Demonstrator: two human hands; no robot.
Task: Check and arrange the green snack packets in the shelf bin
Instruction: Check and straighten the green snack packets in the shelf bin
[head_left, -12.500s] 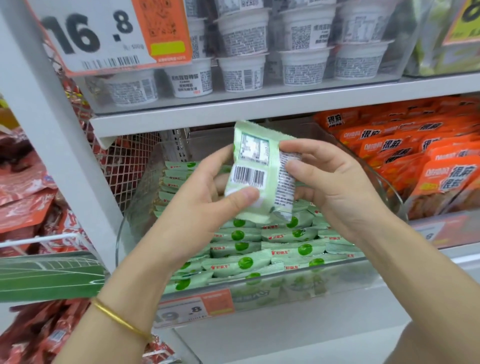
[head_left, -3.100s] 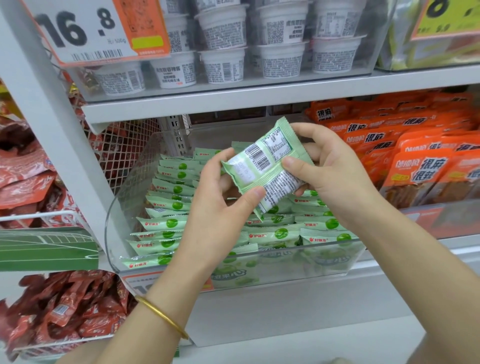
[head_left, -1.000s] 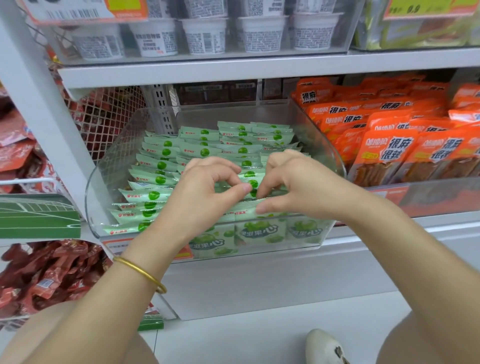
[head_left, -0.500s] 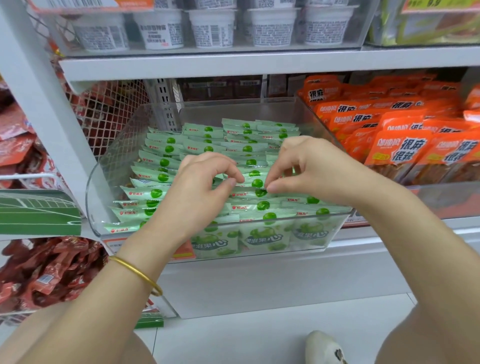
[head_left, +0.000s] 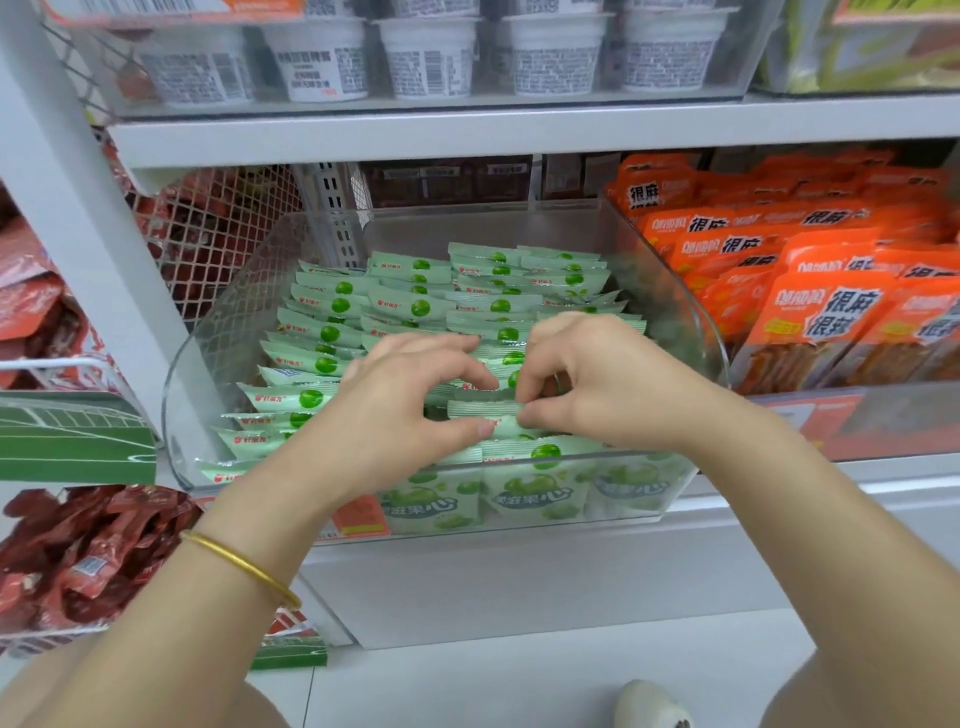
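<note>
Clear plastic bin (head_left: 712, 332): glossy, hard-walled, rounded at the front corners. Sits on a white metal shelf (head_left: 519, 577), under another white shelf board (head_left: 415, 136).

Inside, green snack packets (head_left: 410, 306) of pale green, faintly shiny film. Flat pillow shapes with ribbed, crimped ends, each printed with a darker green round fruit and a small red logo. Stand on edge in about three rows running front to back, overlapping like tiles. Foremost ones press flat against the bin's front wall.

Left hand (head_left: 395, 410), with a thin gold bangle (head_left: 244, 564) on the wrist, and right hand (head_left: 608, 384) both over the middle row near the front. Fingers curled. Thumb and forefinger of each pinch the ribbed top edge of a single packet (head_left: 483, 409), one hand at either side. That packet upright in the bin, just behind the front ones.

Above, white cups (head_left: 431, 57) with printed labels, in a clear tray. To the right, orange packets (head_left: 826, 312) with bold dark characters, in a second clear bin. To the left, white wire mesh (head_left: 218, 228) with crinkled red wrappers behind it, and more red packets (head_left: 88, 545) heaped below. Beside those, a green card (head_left: 72, 441) with white lines. Orange price tag (head_left: 363, 514) on the bin's front, partly behind the left wrist. Pale tiled floor (head_left: 467, 686) below, with the toe of a light shoe (head_left: 649, 706) at the bottom edge.
</note>
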